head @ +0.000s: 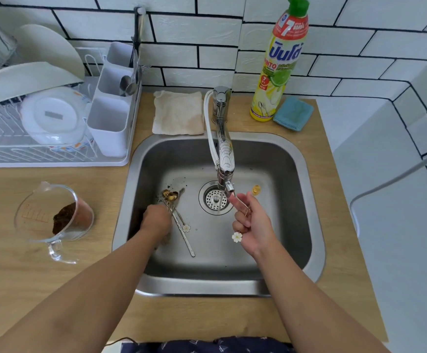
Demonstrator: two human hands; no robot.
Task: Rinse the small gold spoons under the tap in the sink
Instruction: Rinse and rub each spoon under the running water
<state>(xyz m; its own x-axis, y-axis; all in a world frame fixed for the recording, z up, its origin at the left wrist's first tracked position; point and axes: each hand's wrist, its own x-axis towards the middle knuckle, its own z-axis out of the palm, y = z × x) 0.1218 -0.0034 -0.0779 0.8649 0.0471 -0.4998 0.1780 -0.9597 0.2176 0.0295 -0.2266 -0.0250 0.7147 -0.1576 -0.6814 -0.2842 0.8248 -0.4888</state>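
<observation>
My right hand point(254, 225) holds a small gold spoon point(255, 190) just right of the tap spout point(229, 186); its bowl points up and a white flower charm point(237, 236) hangs at the handle end. Water runs from the tap onto the drain point(215, 200). My left hand point(156, 220) reaches down to a bunch of spoons point(179, 220) lying on the sink floor at the left, their bowls point(170, 195) dirty with brown grounds. Its fingers touch the handles; whether they grip them is hidden.
The steel sink point(306, 225) sits in a wooden counter. A glass measuring jug point(54, 215) with brown grounds stands left of it. A dish rack point(54, 118) is at back left, with a cloth point(179, 113), a detergent bottle point(281, 62) and a blue sponge point(293, 113) behind the sink.
</observation>
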